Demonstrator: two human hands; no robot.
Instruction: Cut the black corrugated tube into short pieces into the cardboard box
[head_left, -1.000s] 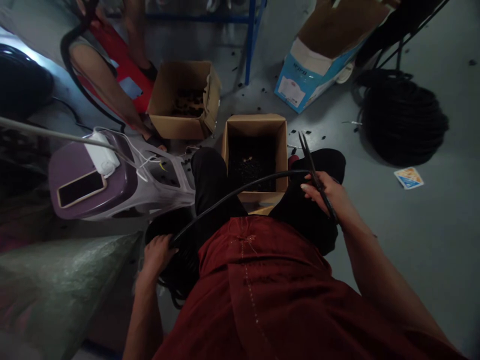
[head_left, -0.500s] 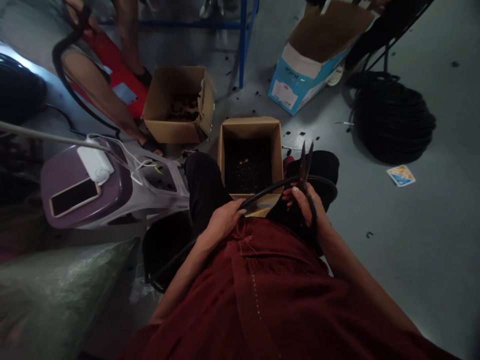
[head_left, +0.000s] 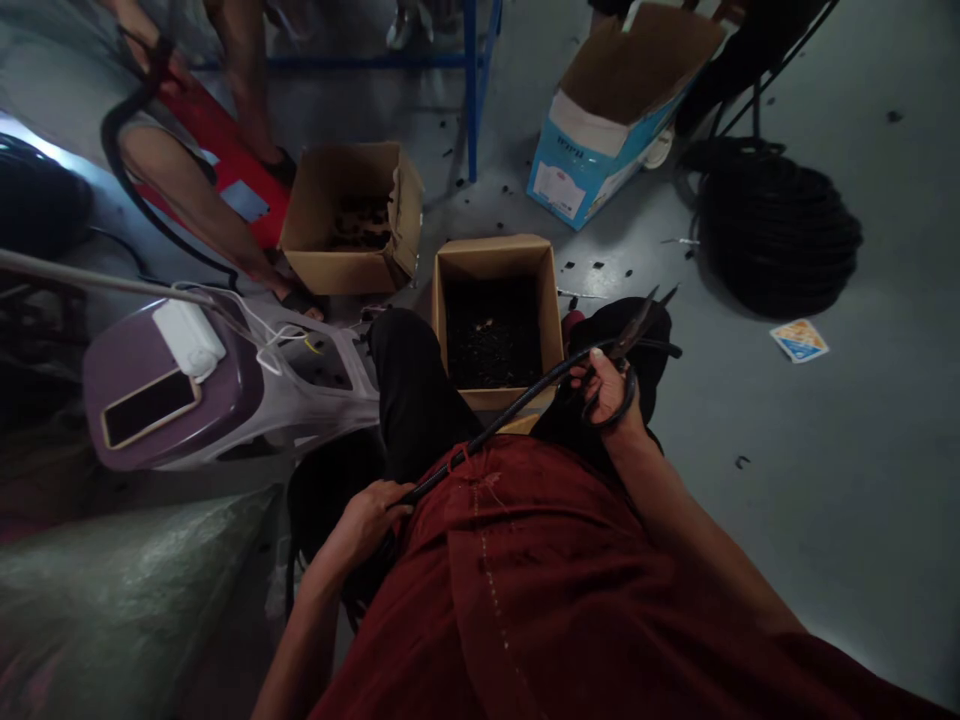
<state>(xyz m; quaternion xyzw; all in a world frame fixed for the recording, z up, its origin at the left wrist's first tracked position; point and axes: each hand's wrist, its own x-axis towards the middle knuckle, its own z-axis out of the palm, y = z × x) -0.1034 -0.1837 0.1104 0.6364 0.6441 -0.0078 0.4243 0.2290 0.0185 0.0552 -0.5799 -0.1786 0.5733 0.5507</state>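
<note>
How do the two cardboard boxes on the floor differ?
The near cardboard box sits against the person's black-trousered legs; the far cardboard box sits beside a co-worker's leg. Dark pieces cover the near box's whole floor, but only a patch of the far box's. Both are open brown cartons.

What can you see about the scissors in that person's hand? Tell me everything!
The scissors are long and dark, and look like black metal. Their two thin, pointed blades stand slightly apart and aim up and to the right, away from the person. A curved dark handle loop sits around the fingers of the person's right hand. A black cable reaches the blades and seems to pass between them, though the dim light makes that hard to tell.
</note>
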